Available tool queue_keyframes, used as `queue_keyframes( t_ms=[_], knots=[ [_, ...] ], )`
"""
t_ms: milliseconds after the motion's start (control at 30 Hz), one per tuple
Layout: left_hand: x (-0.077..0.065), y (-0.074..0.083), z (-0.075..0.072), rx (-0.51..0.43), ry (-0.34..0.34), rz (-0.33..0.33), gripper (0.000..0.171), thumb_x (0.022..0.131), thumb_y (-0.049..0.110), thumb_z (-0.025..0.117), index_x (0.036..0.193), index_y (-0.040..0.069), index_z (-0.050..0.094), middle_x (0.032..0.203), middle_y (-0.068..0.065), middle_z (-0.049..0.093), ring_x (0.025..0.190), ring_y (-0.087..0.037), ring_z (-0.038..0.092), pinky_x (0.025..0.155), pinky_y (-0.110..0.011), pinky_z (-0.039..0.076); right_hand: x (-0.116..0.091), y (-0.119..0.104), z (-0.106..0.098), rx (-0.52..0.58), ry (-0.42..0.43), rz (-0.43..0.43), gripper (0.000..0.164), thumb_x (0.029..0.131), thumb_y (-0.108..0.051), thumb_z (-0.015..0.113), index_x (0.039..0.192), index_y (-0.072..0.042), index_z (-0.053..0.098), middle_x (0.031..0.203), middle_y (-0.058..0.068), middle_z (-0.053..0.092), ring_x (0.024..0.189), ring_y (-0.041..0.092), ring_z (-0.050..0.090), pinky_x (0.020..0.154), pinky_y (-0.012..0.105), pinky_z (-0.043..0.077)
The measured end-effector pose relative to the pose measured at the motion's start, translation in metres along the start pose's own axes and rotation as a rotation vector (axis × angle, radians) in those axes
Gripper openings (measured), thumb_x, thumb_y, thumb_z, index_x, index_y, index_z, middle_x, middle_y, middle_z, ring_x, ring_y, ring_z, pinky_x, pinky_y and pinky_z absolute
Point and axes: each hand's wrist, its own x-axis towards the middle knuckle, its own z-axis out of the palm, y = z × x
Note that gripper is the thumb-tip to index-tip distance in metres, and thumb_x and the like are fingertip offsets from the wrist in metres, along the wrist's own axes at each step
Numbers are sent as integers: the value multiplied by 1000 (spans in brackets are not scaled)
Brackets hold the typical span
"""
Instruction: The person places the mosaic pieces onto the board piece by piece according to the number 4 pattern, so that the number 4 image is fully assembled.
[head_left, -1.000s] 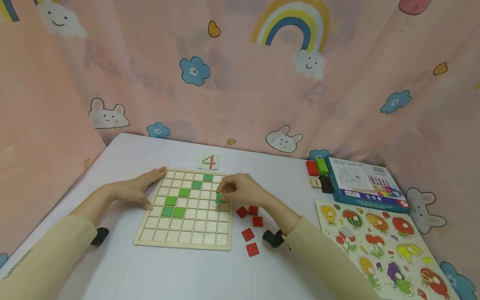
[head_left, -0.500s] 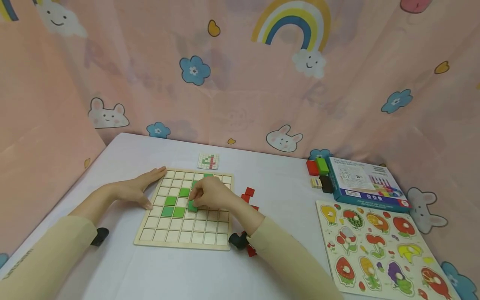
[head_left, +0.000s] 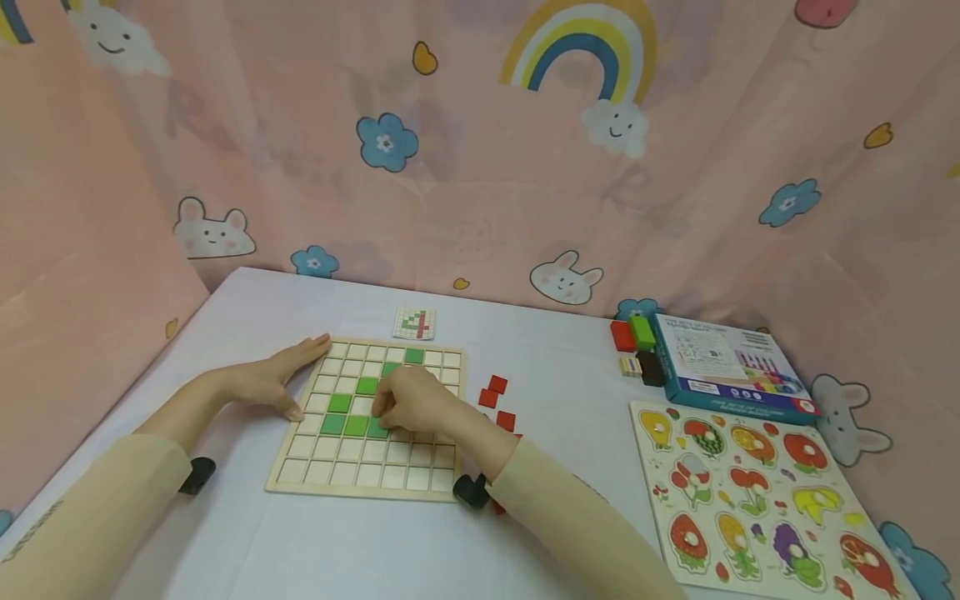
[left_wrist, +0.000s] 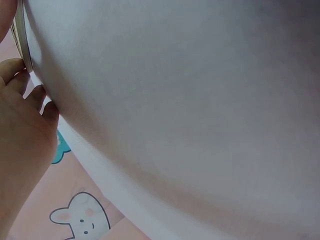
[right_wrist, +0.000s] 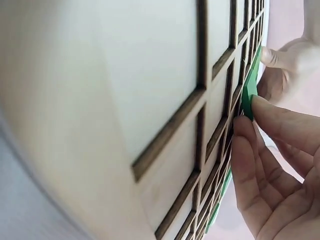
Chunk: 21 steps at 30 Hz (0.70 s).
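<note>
My right hand [head_left: 416,402] pinches a green square tile [head_left: 377,428] over the wooden grid board [head_left: 360,492]. The tile sits low at a cell right of two green tiles in the same row. In the right wrist view, the thumb lies on the edge of the green tile [right_wrist: 247,95], with the other fingers close below. More green tiles climb diagonally towards the board's far side, partly hidden by the hand. At the board's left edge rests my left hand [head_left: 270,379], fingers extended and thumb spread, holding nothing.
Several red tiles [head_left: 498,384] lie right of the board, some behind my right forearm. A small pattern card [head_left: 415,323] lies beyond the board. At right are coloured blocks [head_left: 623,337], a game box [head_left: 731,367] and a fruit puzzle board [head_left: 757,500].
My right hand has carried the green tile leftwards from the board's right side, then lowered it at the cell beside the green row. The left hand stays put.
</note>
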Motion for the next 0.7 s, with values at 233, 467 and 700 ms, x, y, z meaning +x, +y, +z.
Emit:
queue_keyframes(
  t_ms=[233, 467, 700],
  knots=[
    [0, 0, 1, 6, 6, 5, 121, 67, 16, 84, 158, 2, 6, 166, -24, -6, 151, -51, -13, 116, -74, -5, -1, 3, -2, -67, -4, 19, 7, 83, -18, 77, 90, -18, 76, 81, -8, 69, 73, 3, 57, 65, 15, 45],
    [1, -2, 1, 18, 11, 2, 121, 66, 15, 83, 159, 3, 6, 167, -23, -5, 152, -50, -12, 117, -73, -4, -13, 35, -37, 23, 53, 110, 14, 88, -16, 72, 101, -14, 74, 87, 0, 70, 78, 12, 60, 67, 21, 48],
    [1, -3, 1, 8, 11, -1, 122, 65, 14, 83, 159, 4, 6, 167, -22, -6, 152, -49, -13, 117, -73, -4, -32, 92, -75, 107, 25, 157, 19, 86, -6, 67, 103, -12, 75, 97, 6, 71, 88, 17, 65, 69, 23, 53]
  ],
)
